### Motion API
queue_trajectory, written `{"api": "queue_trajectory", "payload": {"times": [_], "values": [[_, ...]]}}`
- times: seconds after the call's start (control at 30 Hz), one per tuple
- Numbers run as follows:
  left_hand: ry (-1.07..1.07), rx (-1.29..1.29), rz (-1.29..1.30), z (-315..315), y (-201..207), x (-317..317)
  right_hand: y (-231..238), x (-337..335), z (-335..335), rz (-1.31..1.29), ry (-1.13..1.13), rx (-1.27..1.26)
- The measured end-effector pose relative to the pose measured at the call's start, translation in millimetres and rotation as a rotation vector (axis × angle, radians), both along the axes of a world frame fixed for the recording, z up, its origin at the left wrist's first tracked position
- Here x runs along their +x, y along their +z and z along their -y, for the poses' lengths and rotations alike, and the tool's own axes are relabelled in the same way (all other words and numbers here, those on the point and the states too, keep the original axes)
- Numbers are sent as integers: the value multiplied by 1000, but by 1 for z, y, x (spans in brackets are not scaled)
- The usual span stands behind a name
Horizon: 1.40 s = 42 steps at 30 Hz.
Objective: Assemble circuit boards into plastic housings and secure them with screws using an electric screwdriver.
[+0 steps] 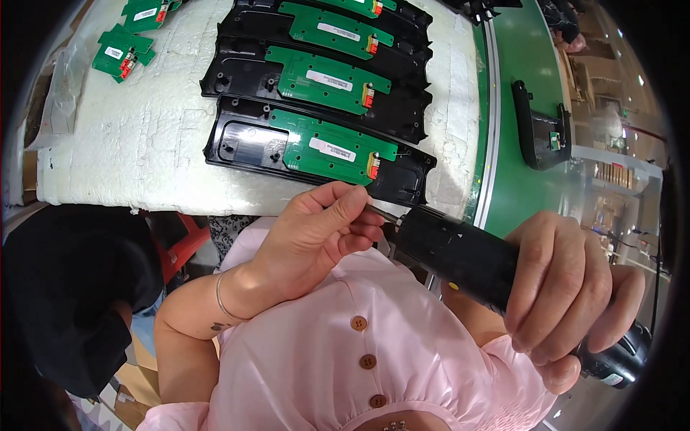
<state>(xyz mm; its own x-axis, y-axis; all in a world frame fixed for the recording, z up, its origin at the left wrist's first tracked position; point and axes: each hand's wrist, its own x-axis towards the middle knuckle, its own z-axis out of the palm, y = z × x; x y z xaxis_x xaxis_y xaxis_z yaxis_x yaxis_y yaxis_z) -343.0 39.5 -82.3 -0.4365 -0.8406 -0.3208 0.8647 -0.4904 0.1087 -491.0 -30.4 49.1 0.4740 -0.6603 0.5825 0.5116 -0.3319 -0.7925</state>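
My right hand [575, 287] is wrapped round the body of a black electric screwdriver [456, 251], which lies tilted, its thin bit [384, 214] pointing left. At the bit's tip, the thumb and fingers of my left hand [316, 233] are pinched together; whatever is between them is hidden. Just beyond my left fingertips lies the nearest black plastic housing [248, 140], long and shallow. A green circuit board [305, 147] sits in it, bearing a white label and a red and yellow connector [373, 167] at its right end.
More black housings with green boards [323, 79] lie in a row beyond, on a white foam surface [158, 144]. Loose green boards [122, 54] rest at the far left. On the green table [514, 122] to the right is a curved black part [539, 133]. A person in dark clothing [79, 287] is at the left.
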Motion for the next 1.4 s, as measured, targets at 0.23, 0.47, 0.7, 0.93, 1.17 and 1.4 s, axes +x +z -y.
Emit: {"api": "queue_trajectory", "payload": {"times": [0.23, 0.47, 0.7, 0.93, 1.17, 1.4], "values": [[-91, 146, -52, 5, 15, -11, -22, -2, 23, -100, 82, -59], [-225, 18, 102, -1, 2, 1, -39, 1, 28, -170, -13, 99], [-205, -70, 216, -3, 5, 7, -39, 7, 29, -227, 13, 100], [-3, -32, 243, -8, -2, 1, -41, 16, 29, -258, 26, 97], [-40, 110, 226, 1, 8, 1, -22, 4, 31, -150, 139, 2], [43, 44, 63, 3, -1, -1, 0, -11, 3, 103, -30, 41]]}}
